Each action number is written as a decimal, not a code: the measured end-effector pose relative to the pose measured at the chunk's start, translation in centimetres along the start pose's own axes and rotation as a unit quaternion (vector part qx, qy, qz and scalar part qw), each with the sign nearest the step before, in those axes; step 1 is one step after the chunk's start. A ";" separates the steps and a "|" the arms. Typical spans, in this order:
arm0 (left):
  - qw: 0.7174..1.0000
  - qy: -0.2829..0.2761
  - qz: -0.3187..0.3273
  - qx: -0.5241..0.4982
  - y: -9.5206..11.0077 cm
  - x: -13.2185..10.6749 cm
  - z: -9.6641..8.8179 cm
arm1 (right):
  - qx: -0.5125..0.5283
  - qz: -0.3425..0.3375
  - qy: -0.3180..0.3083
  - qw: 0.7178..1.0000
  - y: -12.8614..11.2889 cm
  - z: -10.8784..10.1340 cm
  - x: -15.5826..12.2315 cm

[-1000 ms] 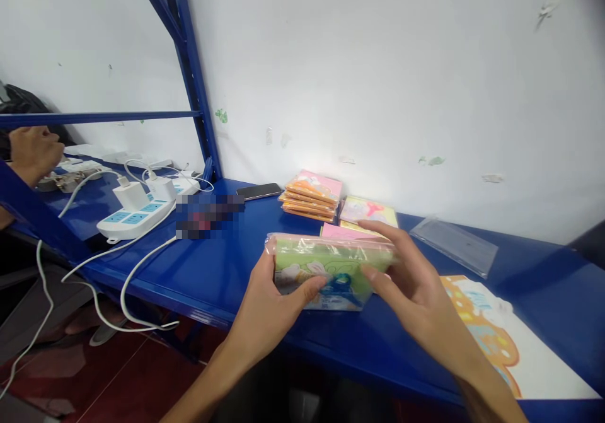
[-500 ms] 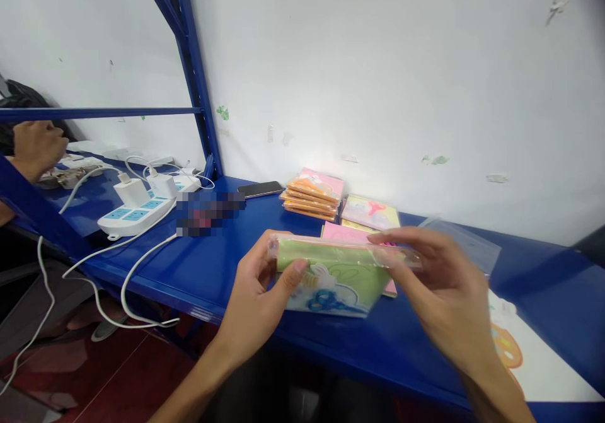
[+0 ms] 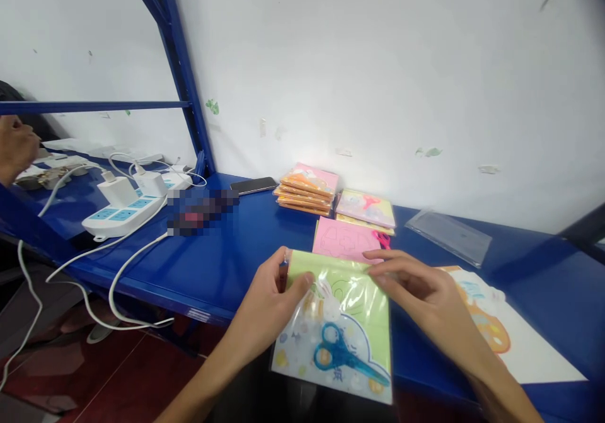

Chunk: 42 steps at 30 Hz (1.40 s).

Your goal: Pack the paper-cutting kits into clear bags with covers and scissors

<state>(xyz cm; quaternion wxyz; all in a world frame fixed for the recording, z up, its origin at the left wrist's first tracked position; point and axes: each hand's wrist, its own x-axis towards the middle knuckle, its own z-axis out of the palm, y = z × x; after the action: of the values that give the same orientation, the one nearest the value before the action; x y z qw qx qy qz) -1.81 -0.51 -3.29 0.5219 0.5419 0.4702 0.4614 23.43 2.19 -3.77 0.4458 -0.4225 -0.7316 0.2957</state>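
Observation:
A clear plastic packet [image 3: 359,312] faces me, tilted over the table's front edge. Inside it lie green paper, a card with a white rabbit, and blue scissors [image 3: 333,350]. My left hand [image 3: 269,300] grips its upper left side, thumb across the front and fingers behind. At the upper right corner, my right hand [image 3: 420,290] pinches the packet's top edge. Just behind the packet lie a pink sheet [image 3: 343,237] with printed outlines and pink scissors [image 3: 382,239], both partly covered.
On the blue table [image 3: 265,234] are a pile of orange-edged packets [image 3: 307,190], packets with red scissors [image 3: 363,207], clear bags [image 3: 449,237], printed sheets [image 3: 529,341], a phone [image 3: 253,186] and a power strip [image 3: 127,208] with cables. Another person's hand [image 3: 16,149] is far left.
The packet has tipped so its front now faces me and its scissors show fully. Both hands stay on its top edge and have come slightly lower in view. The other person's hand has shifted left.

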 end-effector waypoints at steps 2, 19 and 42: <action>0.988 0.044 0.034 0.144 -0.4 0.1 0.1 | -0.027 0.009 -0.007 1.000 0.6 0.1 -0.5; 0.889 0.025 0.077 0.451 -1.1 -0.3 -1.6 | -0.212 -0.084 -0.008 0.974 1.2 1.0 -2.4; 0.840 -0.127 0.221 0.480 -0.1 -0.8 1.3 | -0.264 -0.131 -0.095 0.951 -0.7 2.2 -2.6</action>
<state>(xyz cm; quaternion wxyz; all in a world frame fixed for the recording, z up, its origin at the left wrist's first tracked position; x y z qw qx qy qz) -0.67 -1.42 -3.45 0.1359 0.8680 0.4296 0.2085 21.86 -0.52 -5.15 0.2818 -0.3952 -0.8715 0.0698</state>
